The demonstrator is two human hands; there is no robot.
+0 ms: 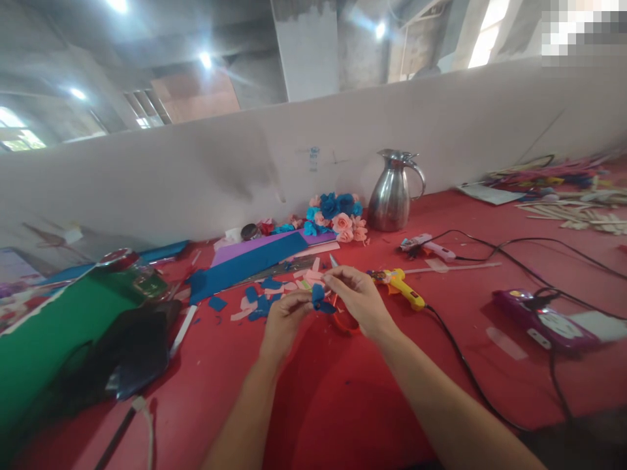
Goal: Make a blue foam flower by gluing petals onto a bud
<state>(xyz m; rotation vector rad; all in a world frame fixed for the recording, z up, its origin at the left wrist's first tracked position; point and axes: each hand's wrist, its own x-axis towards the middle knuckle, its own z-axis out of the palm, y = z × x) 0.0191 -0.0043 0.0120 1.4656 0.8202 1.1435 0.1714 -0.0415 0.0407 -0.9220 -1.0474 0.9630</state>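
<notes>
A small blue paper flower [318,297] is held above the red table in front of me. My left hand [289,316] pinches it from the left, at its lower part. With thumb and finger closed, my right hand [360,300] grips at the flower's upper right edge. Beneath my right hand lies a pair of scissors with orange handles [347,326], partly covered by the hand. Blue paper pieces [259,308] and pink paper pieces [243,311] are scattered just beyond my left hand.
A yellow glue gun [409,290] lies to the right, its black cord trailing forward. Behind it are a pink glue gun [434,247] and a steel jug [390,196]. Finished paper flowers [337,215] sit by the white partition [196,170]. A purple power strip [543,320] is at far right.
</notes>
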